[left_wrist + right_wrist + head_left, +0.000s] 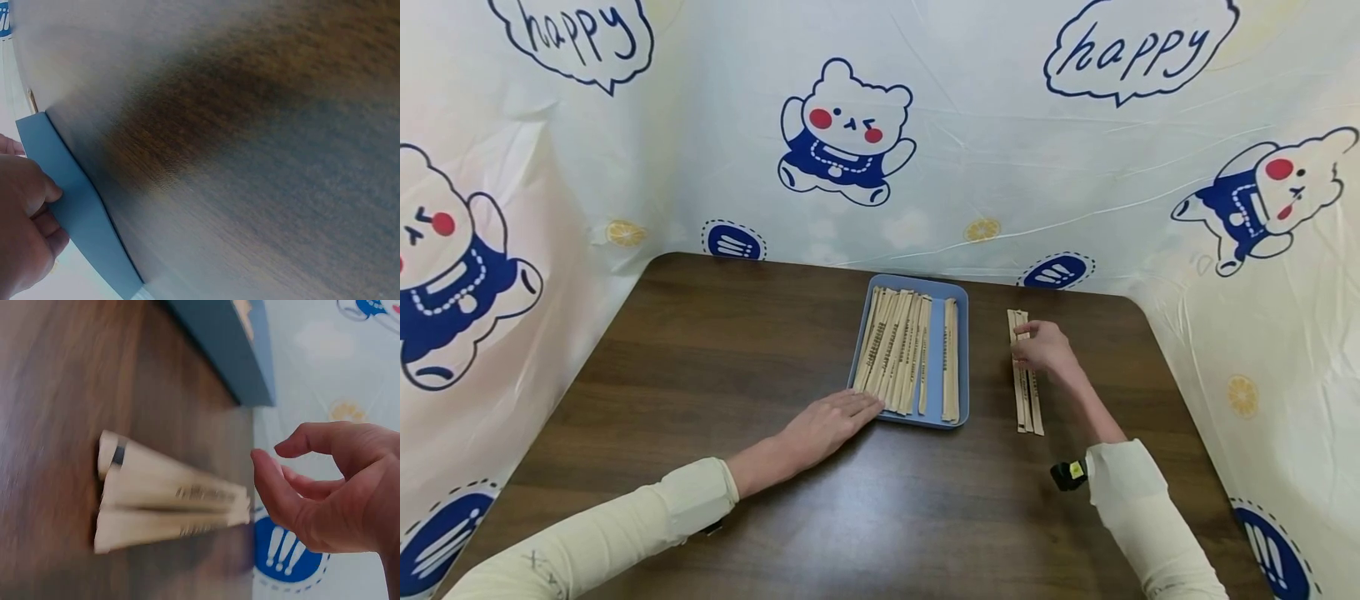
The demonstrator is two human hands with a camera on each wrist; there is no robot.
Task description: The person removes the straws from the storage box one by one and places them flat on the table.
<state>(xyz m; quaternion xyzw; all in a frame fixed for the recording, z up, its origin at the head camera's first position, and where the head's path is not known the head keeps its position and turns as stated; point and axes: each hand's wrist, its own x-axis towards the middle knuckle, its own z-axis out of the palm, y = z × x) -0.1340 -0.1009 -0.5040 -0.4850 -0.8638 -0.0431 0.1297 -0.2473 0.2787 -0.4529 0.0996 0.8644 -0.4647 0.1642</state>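
Several slim paper-wrapped chopstick packets lie side by side in a shallow blue tray. A gap parts them from a narrow bunch along the tray's right wall. My left hand holds the tray's front left corner; the left wrist view shows its thumb against the outer wall. Right of the tray, more wrapped packets lie in a small fan on the table. Over their upper part hovers my right hand, fingers loosely bent, thumb and fingertips apart with nothing between them.
The dark wood table has rounded far corners. A pale curtain printed with cartoon bears hangs along its back and sides. A small black device sits at my right cuff.
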